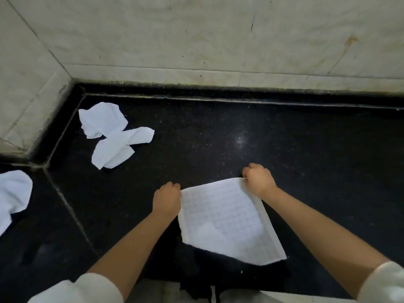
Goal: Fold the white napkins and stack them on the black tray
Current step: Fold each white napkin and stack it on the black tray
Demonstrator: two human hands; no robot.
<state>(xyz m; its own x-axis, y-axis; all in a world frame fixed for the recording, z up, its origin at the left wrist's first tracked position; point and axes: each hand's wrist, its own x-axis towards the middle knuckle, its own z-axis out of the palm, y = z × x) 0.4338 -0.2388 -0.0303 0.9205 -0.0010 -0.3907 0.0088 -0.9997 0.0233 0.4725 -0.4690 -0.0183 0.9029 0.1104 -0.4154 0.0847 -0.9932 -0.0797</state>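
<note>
White napkin (227, 217): spread flat near the front edge of the black tabletop (306, 171), near corner overhanging. Left hand (167, 199) and right hand (259, 181): fingers curled, each pinching a far corner, forearms reaching forward. Crumpled napkins (113, 134): far left, near the wall corner; another napkin (13, 195) at left edge.

From my remote view, a speckled black stone table (218, 132) fills the near field, crossed by a pale seam at left. Far and left, off-white tiled walls (196, 36) meet in a corner, bearing faint stains.
</note>
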